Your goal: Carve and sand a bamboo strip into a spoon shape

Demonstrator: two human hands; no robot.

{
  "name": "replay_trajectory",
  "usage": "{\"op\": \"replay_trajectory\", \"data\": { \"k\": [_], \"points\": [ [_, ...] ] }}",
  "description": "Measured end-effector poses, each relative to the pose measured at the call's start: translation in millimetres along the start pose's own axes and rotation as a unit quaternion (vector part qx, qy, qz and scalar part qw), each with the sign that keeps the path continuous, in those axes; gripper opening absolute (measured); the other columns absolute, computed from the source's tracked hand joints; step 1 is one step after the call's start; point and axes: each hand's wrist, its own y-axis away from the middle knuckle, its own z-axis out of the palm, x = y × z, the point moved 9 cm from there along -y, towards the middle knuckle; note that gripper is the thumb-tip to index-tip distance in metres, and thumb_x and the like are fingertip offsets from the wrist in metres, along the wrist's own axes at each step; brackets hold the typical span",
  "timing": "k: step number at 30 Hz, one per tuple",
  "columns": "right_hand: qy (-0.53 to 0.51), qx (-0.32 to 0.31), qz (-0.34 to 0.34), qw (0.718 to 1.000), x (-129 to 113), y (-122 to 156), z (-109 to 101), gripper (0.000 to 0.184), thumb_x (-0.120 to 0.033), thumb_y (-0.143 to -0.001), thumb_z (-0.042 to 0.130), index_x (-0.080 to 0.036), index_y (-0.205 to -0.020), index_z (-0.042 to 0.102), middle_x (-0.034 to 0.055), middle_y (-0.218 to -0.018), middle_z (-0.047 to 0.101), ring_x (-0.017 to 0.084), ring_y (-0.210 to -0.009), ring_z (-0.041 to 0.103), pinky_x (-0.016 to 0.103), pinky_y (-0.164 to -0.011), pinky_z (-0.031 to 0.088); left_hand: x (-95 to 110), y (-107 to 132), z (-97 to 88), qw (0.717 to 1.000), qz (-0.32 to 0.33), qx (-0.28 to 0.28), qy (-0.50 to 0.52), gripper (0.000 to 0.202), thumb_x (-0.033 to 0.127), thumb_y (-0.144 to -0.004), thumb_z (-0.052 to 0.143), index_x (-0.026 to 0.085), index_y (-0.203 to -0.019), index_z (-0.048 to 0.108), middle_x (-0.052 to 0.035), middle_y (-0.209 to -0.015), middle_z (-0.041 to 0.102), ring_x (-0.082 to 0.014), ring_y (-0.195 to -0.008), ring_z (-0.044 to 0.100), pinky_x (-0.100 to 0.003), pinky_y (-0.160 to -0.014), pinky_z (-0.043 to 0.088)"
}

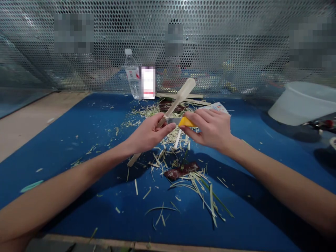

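Note:
My left hand is closed round a pale wooden spatula-like stick, which slants up to the right. Its broad rounded end points away from me, and its narrow end shows below the hand. My right hand grips a yellow-handled knife. The knife's grey blade reaches left to the stick, close to my left thumb; whether its edge touches the wood cannot be made out. Under both hands lie many thin pale shavings. A dark reddish-brown piece rests among the shavings nearer to me.
A water bottle and a lit phone screen stand at the back before a perforated metal panel. Pale strips lie nearby. A white tub stands at right. The blue mat carries scattered shavings.

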Motion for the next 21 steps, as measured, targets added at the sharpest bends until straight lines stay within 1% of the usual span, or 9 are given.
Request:
{"op": "replay_trajectory", "data": {
  "k": [7, 12, 16, 21],
  "points": [
    [0.018, -0.007, 0.005, 1.0, -4.3, -4.0, -3.8, 0.03, -0.045, -0.097, 0.056, -0.018, -0.105, 0.066, 0.0012, -0.084, 0.075, 0.014, -0.073, 0.066, 0.027, -0.063, 0.037, 0.4, 1.2, -2.2, 1.0, 0.016, 0.013, 0.007, 0.026, 0.045, -0.093, 0.057, 0.02, -0.09, 0.05, 0.0073, -0.065, 0.034, -0.0084, -0.054, 0.032, -0.024, -0.048, 0.026],
    [0.03, -0.008, 0.016, 0.999, -8.3, -5.3, -6.2, 0.031, -0.044, -0.098, 0.055, -0.018, -0.109, 0.066, 0.0011, -0.084, 0.075, 0.014, -0.071, 0.065, 0.027, -0.063, 0.036, 4.2, 2.3, -6.2, 0.999, 0.025, 0.025, -0.015, 0.029, 0.044, -0.094, 0.055, 0.022, -0.08, 0.042, 0.0071, -0.065, 0.033, -0.0086, -0.053, 0.032, -0.025, -0.048, 0.027],
    [0.036, -0.012, 0.037, 0.999, -9.9, -5.6, -7.8, 0.031, -0.044, -0.098, 0.055, -0.018, -0.111, 0.066, 0.001, -0.085, 0.075, 0.014, -0.073, 0.066, 0.027, -0.063, 0.035, 4.1, 2.8, -6.7, 0.999, 0.023, 0.022, -0.008, 0.033, 0.047, -0.095, 0.055, 0.023, -0.078, 0.04, 0.0074, -0.064, 0.033, -0.0085, -0.052, 0.032, -0.025, -0.048, 0.027],
    [0.042, -0.014, 0.049, 0.998, -12.2, -5.2, -9.1, 0.028, -0.042, -0.098, 0.056, -0.019, -0.109, 0.066, 0.0005, -0.083, 0.074, 0.013, -0.072, 0.065, 0.026, -0.062, 0.035, 1.6, 3.1, -5.1, 1.0, 0.008, 0.019, 0.001, 0.033, 0.048, -0.095, 0.055, 0.023, -0.079, 0.039, 0.0081, -0.062, 0.032, -0.0082, -0.05, 0.031, -0.025, -0.047, 0.026]
  ]
}}
